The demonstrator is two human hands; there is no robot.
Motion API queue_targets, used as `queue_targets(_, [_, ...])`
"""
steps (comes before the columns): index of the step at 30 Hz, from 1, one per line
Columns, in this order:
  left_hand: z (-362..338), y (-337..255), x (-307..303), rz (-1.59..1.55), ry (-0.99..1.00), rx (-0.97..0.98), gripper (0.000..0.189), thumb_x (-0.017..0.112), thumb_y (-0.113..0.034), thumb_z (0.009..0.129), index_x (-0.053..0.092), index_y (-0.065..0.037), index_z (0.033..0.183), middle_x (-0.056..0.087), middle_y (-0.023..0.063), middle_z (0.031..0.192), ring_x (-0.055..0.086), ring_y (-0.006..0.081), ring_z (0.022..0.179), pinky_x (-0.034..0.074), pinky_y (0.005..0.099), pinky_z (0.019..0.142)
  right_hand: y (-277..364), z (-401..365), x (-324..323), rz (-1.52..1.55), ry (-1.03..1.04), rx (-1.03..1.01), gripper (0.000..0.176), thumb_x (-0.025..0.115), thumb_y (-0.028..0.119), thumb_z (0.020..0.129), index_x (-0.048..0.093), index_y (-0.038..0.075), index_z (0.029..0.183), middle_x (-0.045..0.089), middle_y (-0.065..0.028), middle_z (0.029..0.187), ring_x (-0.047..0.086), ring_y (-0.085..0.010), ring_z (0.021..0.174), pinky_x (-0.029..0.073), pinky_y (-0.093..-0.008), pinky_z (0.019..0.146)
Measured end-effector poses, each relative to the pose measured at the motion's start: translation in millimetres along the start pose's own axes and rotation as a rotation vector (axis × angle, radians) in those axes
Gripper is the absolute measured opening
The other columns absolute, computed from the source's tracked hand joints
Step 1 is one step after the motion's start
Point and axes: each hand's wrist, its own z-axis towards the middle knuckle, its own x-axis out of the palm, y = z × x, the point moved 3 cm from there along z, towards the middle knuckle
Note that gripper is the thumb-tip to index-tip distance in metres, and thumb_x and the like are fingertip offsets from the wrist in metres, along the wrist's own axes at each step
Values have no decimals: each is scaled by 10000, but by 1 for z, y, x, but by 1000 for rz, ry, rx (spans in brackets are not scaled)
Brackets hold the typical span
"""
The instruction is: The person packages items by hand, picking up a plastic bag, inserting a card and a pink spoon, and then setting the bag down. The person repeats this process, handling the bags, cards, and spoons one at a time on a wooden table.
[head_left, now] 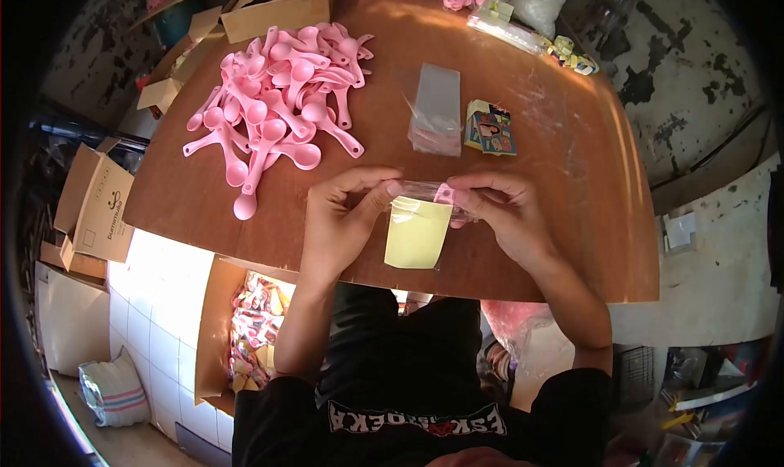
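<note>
Both hands pinch the top of a clear plastic bag [420, 191] over the front of the table. A pale yellow card [416, 236] shows through its front. My left hand [347, 218] grips the bag's upper left corner between thumb and fingers. At the upper right corner my right hand [502, 214] is closed in a pinch, with a pink plastic piece [445, 195] at its fingertips, mostly hidden. Beyond the hands lie a stack of clear bags [437, 107] and a small stack of printed cards [492, 129]. Pink plastic spoons [282, 99] are heaped to the left.
The brown table [367, 132] curves around me. At its back left edge stands an open cardboard box [278, 9]; white plastic wrap [539, 1] lies back right. Below the front edge, a carton [214, 328] holds many small packets. A white sack [114, 388] rests on the floor.
</note>
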Motion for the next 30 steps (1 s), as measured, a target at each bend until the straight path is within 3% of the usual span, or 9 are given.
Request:
queue_targets(2, [-1, -4, -1, -4, -8, -7, 192, 634, -35, 879, 664, 15, 1061, 692, 64, 899, 618, 68, 804, 498, 208, 702, -1, 1, 1, 24, 45, -75, 179, 571, 9, 906, 666, -10, 1056, 654, -112, 979, 649, -147, 853, 545, -257, 758])
queue_targets(3, [0, -1, -1, -7, -10, -9, 192, 634, -35, 879, 664, 15, 1061, 692, 64, 899, 618, 68, 804, 498, 208, 702, -6, 4, -2, 21, 46, -72, 179, 571, 9, 906, 666, -10, 1056, 654, -112, 979, 649, -147, 853, 545, -257, 758])
queue_targets(5, [1, -2, -2, -45, 31, -10, 185, 615, -23, 888, 662, 22, 1061, 691, 58, 888, 619, 71, 796, 498, 202, 694, -5, 7, -2, -93, 108, -251, 176, 565, -25, 896, 669, -23, 1038, 657, -108, 944, 639, -129, 827, 531, -248, 732])
queue_targets(8, [0, -4, -4, -74, 57, -29, 193, 607, -26, 893, 666, 11, 1073, 689, 67, 907, 618, 75, 810, 492, 205, 705, -4, 8, -2, -150, 137, -295, 178, 558, -46, 890, 673, -28, 1025, 660, -111, 939, 627, -117, 810, 515, -241, 715])
queue_targets(18, [-3, -2, -4, -6, 50, 6, 203, 574, 22, 883, 689, -1, 1049, 680, 75, 960, 610, 89, 839, 484, 215, 738, 1, 3, -1, -221, 172, -389, 210, 567, -74, 861, 692, 0, 1012, 653, -97, 953, 622, -131, 846, 492, -238, 703])
queue_targets(21, [-3, -1, -6, -31, 75, 15, 208, 559, 28, 887, 681, 13, 1055, 677, 79, 959, 606, 88, 839, 487, 216, 747, 6, 1, 1, -387, 142, -390, 238, 582, -82, 835, 702, 29, 1008, 648, -91, 957, 624, -140, 857, 487, -239, 703])
queue_targets(24, [-2, 1, -7, -193, 116, -85, 245, 546, 30, 892, 641, 26, 1117, 673, 78, 938, 602, 84, 839, 488, 215, 748, 5, 1, 1, -390, 127, -395, 248, 587, -82, 825, 706, 43, 1003, 646, -88, 942, 628, -152, 845, 485, -244, 703])
queue_targets(26, [-1, -6, -2, -294, 35, -98, 254, 562, 28, 884, 597, 58, 1134, 671, 105, 915, 611, 96, 819, 481, 218, 714, 7, 0, 2, -415, 126, -402, 244, 586, -84, 823, 705, 37, 999, 646, -89, 939, 629, -157, 842, 483, -244, 699])
queue_targets(30, [-1, 1, 0, -135, 4, -13, 256, 596, 0, 883, 580, 50, 1133, 673, 93, 892, 613, 91, 808, 479, 209, 703, 8, 0, 3, -422, 127, -396, 241, 587, -82, 823, 706, 38, 994, 647, -89, 940, 629, -156, 844, 481, -246, 697])
